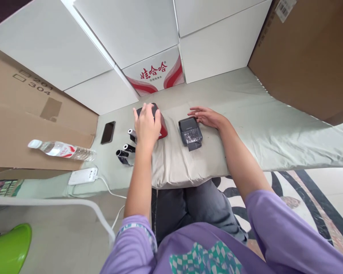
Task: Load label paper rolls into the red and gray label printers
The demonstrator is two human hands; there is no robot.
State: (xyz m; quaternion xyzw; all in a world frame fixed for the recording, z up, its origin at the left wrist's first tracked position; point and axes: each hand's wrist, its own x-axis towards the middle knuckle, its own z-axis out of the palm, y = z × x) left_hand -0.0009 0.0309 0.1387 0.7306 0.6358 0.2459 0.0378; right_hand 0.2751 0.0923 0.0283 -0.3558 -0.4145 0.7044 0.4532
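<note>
My left hand [147, 127] is over a red and black box-shaped device [163, 127], its fingers spread across the dark top. Whether the fingertips press on it I cannot tell, as the hand covers much of the device. To the right, a small black portable printer [190, 130] lies on the cloth, with a dark printed strip [193, 145] hanging over its near edge. My right hand [208, 116] rests beside the printer's far right corner, fingers stretched out and holding nothing. Left of my left wrist stand several small rolls, including a white one [131, 132] and a black one [122, 153].
A phone [108, 132], a water bottle [63, 150] and a white power strip [82, 176] with a cable are on the left. White cartons [217, 42] wall the back, and brown cardboard boxes stand at left [31, 110] and right [308, 57]. Pale cloth [246, 95] covers the surface.
</note>
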